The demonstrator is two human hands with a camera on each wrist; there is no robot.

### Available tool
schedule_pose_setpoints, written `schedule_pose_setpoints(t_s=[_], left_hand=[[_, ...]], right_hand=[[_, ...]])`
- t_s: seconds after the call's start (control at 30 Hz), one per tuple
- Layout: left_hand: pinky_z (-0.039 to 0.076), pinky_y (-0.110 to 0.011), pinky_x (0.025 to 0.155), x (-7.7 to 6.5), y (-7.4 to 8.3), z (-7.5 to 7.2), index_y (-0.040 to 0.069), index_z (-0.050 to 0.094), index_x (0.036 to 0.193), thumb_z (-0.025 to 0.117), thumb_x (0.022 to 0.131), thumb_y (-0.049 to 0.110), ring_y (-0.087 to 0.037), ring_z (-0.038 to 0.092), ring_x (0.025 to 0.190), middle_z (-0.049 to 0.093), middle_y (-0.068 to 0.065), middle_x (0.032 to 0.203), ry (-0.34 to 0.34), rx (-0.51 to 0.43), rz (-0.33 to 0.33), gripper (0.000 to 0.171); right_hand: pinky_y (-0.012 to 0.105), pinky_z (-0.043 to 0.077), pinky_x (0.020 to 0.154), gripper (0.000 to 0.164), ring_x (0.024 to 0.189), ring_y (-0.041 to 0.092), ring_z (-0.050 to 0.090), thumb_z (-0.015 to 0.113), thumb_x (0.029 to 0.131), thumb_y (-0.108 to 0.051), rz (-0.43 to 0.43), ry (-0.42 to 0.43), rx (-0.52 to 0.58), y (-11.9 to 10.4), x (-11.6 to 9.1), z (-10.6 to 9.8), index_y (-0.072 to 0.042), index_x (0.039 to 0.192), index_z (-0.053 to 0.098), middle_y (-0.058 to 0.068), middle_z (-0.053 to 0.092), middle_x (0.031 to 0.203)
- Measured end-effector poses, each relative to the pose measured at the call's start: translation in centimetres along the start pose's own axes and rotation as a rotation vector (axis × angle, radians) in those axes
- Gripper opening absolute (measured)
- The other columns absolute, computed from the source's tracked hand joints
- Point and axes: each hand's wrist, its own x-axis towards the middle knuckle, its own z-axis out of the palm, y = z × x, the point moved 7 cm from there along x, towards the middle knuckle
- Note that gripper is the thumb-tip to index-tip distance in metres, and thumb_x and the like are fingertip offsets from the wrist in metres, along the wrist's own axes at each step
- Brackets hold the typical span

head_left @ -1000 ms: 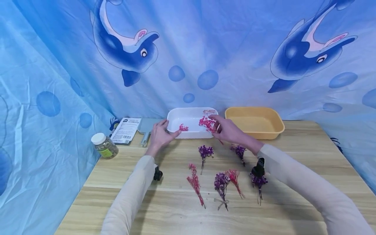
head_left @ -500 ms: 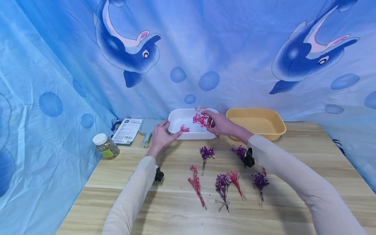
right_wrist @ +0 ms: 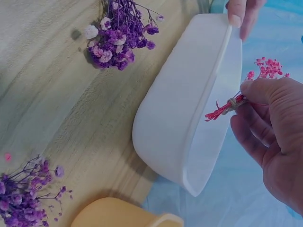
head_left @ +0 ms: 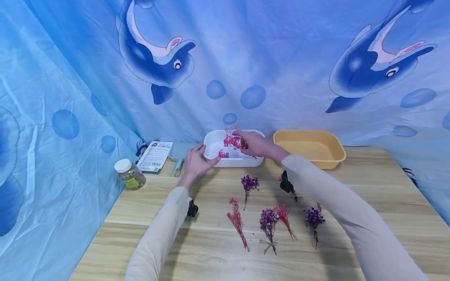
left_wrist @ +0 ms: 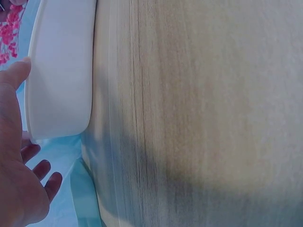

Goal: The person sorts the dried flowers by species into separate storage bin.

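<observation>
My left hand (head_left: 197,162) holds the near left corner of a white plastic basin (head_left: 242,163); in the left wrist view its thumb (left_wrist: 19,71) lies on the rim. My right hand (head_left: 258,144) is over the basin's right half and pinches a bunch of pink dried flowers (head_left: 231,141). In the right wrist view a twine tie (right_wrist: 233,102) circles the red stems beside the thumb, and the pink heads (right_wrist: 268,68) point away from the hand. Another pink cluster (head_left: 223,153) shows inside the basin near my left thumb; its stems are hidden.
A yellow basin (head_left: 334,160) stands right of the white one. Several purple bunches (head_left: 268,220) and pink bunches (head_left: 237,222) lie on the wooden table. At left are a white-lidded jar (head_left: 131,174), a printed packet (head_left: 155,156) and a grey-blue handled tool (head_left: 178,164).
My right hand has moved left over the white basin, carrying the pink flower bunch toward the basin's middle. The left hand stays at the corner. The head view has shifted slightly.
</observation>
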Motion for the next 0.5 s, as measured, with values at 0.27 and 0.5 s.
schedule_pose_setpoints(t_s=[0.27,0.5], left_hand=[[0.035,-0.054,0.106,0.1,0.0,-0.1,0.000,0.049,0.146,0.073,0.081,0.061,-0.035,0.038,0.133,0.044,-0.013,0.153,-0.006,0.002,-0.015,0.092],[0.033,-0.052,0.108,0.1,0.0,0.1,0.001,0.048,0.146,0.074,0.080,0.061,-0.035,0.038,0.134,0.044,-0.013,0.153,-0.013,0.011,-0.021,0.093]], right_hand=[[0.031,0.052,0.065,0.069,0.076,0.017,0.060,0.074,0.088,-0.001,-0.012,-0.021,-0.023,0.3,1.2,1.1,-0.001,0.149,0.040,0.003,0.063,0.087],[0.030,0.052,0.068,0.071,0.077,0.017,0.060,0.073,0.089,-0.003,0.027,-0.056,-0.048,0.9,1.7,2.1,-0.004,0.151,0.038,0.004,0.063,0.090]])
